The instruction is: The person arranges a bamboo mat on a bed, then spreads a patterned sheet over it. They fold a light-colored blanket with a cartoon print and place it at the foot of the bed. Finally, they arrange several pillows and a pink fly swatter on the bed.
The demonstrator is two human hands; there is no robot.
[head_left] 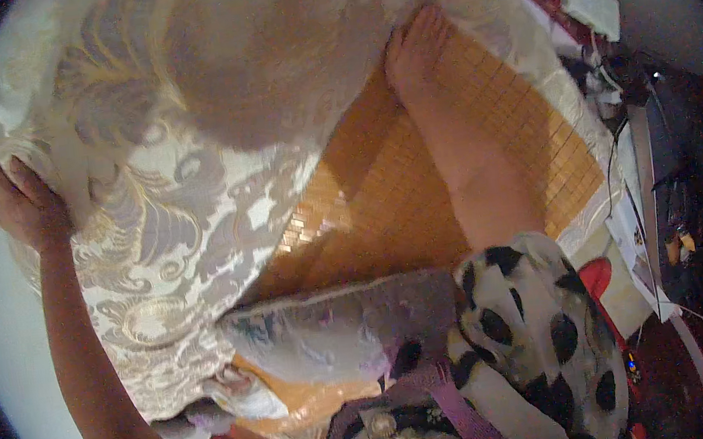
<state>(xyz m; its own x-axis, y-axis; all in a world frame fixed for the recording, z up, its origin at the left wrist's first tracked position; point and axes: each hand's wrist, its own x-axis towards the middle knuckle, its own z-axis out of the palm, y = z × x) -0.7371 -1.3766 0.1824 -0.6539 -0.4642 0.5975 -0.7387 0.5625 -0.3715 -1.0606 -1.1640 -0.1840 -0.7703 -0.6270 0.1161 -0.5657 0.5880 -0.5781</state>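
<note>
A large cream and grey cloth cover (160, 215) with a leafy scroll pattern hangs raised across the left and top of the view. At its far left edge my left hand (30, 200) is closed on a bunched fold. My right hand (419, 51) reaches farther forward to the cover's lifted edge, its fingers curled together there; the fingertips are hard to make out. Beneath the right forearm lies a brown mat (416, 177) of small tile-like pieces, partly shaded by the cover. Light glints off the mat near the cover's edge.
A grey-purple pillow or cushion (347, 328) lies close to my body. On the right stand a white box-like item (592, 6), cables (620, 137) and dark furniture (694, 180). Something red (597, 278) shows beside my spotted sleeve (528, 321). A pale wall (6, 345) borders the left.
</note>
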